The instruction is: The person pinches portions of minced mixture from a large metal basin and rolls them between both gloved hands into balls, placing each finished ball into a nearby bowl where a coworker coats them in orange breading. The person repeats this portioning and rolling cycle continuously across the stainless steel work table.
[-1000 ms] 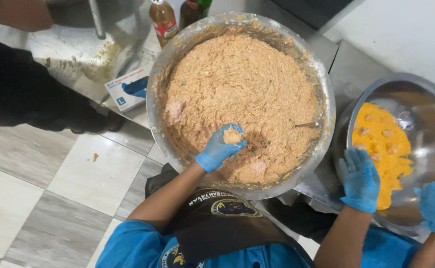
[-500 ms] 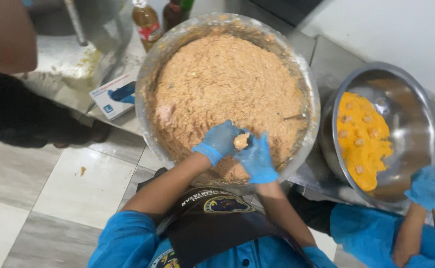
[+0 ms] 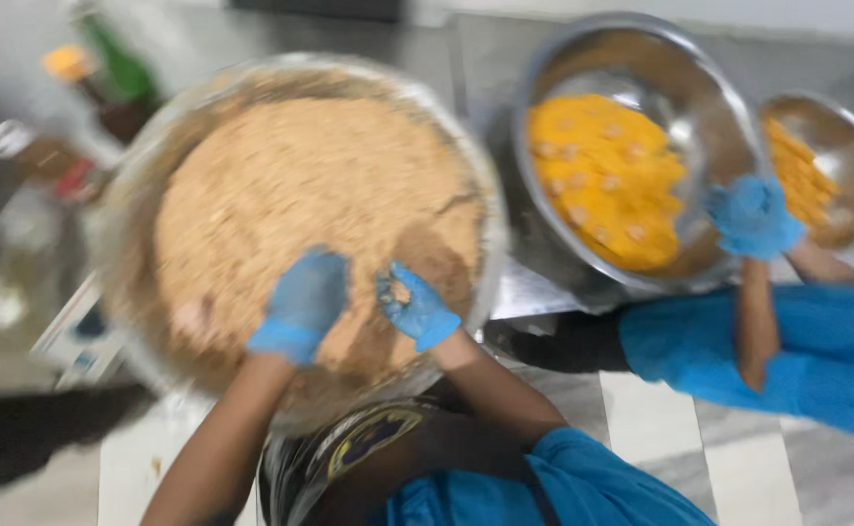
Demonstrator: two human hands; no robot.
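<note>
A wide metal bowl [image 3: 115,253] holds a heap of brown crumbly mixture [image 3: 300,175]. Both my hands wear blue gloves and hover over the near part of the heap. My left hand [image 3: 305,304] rests on the mixture with its back towards me; motion blur hides its fingers. Just to its right, my right hand [image 3: 417,310] is curled around a small lump of mixture [image 3: 399,290], held a little above the heap. The two hands are close together but apart.
To the right stands a steel bowl [image 3: 709,107] with yellow-orange pieces, and a co-worker's blue-gloved hand [image 3: 753,219] is at its near rim. A smaller bowl [image 3: 851,156] sits far right. Bottles [image 3: 115,73] and a small box [image 3: 81,336] are on the left; tiled floor lies below.
The view has swung right and is now blurred. My hands have parted slightly; the lump now sits in my right hand. The co-worker's hand has moved to the yellow bowl's rim.
</note>
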